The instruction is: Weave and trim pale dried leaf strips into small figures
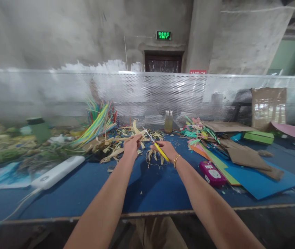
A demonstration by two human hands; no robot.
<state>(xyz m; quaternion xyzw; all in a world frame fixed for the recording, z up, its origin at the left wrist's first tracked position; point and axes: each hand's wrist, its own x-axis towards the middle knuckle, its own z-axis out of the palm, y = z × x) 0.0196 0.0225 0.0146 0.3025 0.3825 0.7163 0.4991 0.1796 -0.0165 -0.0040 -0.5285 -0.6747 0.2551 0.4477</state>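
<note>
My left hand (132, 145) is closed in a pinch on a strip of dried tan leaf (140, 135), held above the blue table (147, 186). My right hand (165, 149) is closed round the yellow handles of a pair of scissors (154, 144), whose metal blades point up and left toward the strip. A gold bracelet sits on my right wrist. Curled leaf trimmings (154, 156) lie on the table just under both hands.
A pile of dried leaf strips and coloured straws (98, 124) lies at the back left, with a white power strip (58, 172) in front. A small bottle (168, 121) stands behind. Coloured paper sheets, cardboard (251, 157) and a pink case (212, 173) cover the right. A perforated screen (147, 93) bounds the rear.
</note>
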